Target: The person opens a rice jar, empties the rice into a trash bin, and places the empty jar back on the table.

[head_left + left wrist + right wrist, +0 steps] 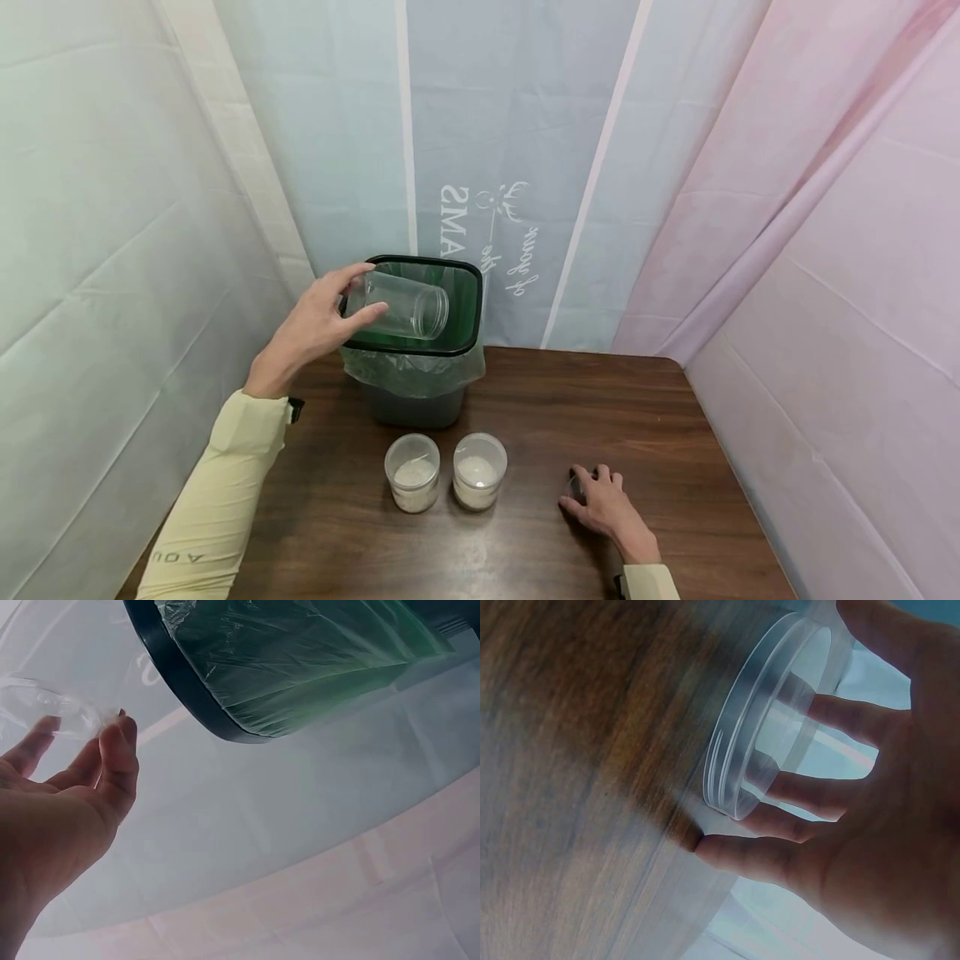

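My left hand (311, 321) grips a clear plastic jar (401, 307) from its left end, thumb on the near side and fingers on the far side. The jar lies tipped nearly level over the bin (420, 406), its threaded mouth facing right; in the left wrist view only part of the jar (49, 709) shows. Over at the right, my right hand (606, 504) is low on the table, with a clear round lid (761, 727) held between its thumb and fingers. The lid's edge is at the wooden surface.
Two clear jars, a left one (412, 473) and a right one (480, 472), stand upright in front of the bin with white grains inside. A plastic liner (420, 371) hangs over the bin's black rim (481, 300). Curtains (517, 125) enclose the brown table (600, 400).
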Available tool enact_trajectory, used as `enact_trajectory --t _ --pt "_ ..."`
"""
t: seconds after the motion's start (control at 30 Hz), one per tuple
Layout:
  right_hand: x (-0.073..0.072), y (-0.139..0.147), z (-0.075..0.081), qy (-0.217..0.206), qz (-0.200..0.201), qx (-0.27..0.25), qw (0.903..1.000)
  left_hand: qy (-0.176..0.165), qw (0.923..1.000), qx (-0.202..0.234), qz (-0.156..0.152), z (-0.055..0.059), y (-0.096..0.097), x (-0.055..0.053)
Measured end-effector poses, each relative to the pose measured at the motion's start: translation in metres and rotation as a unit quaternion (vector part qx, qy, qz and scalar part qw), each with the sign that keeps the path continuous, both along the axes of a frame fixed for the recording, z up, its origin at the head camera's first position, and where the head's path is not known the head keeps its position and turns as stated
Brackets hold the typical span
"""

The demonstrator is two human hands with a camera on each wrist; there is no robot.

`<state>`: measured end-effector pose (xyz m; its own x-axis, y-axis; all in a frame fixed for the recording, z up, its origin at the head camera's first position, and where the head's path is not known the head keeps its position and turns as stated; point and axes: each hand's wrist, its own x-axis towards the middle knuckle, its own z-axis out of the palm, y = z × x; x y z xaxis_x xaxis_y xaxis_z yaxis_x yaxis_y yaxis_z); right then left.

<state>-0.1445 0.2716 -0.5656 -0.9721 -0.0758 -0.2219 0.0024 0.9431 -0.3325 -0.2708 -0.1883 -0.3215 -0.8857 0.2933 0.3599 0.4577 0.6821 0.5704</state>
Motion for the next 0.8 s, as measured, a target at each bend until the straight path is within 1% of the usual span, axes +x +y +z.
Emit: enact_trajectory --t 0.17,0.3,0.43,0.53,0.67,0.8 --pt "-0.011 0.025 0.007 -0.012 0.030 0.002 0.9995 -0.044 0.9979 0.030 0.039 0.001 0.017 0.018" --pt "-0.018 0.045 0.012 -0.010 0.053 0.006 0.9985 -0.056 0.9952 0.053 0.060 -0.002 0.033 0.030" --pt "-0.018 0.043 0.014 -0.009 0.053 0.011 0.9985 -0.062 0.9934 0.075 0.060 -0.006 0.032 0.028" --pt "-0.019 0.042 0.016 -0.013 0.050 0.010 0.9986 -0.067 0.9923 0.089 0.054 -0.008 0.030 0.028" --pt "-0.020 0.041 0.022 -0.019 0.047 0.008 0.9987 -0.064 0.9931 0.091 0.038 -0.009 0.031 0.027" --pt "-0.021 0.040 0.026 -0.018 0.047 0.007 0.9987 -0.058 0.9937 0.091 0.033 -0.007 0.033 0.027"
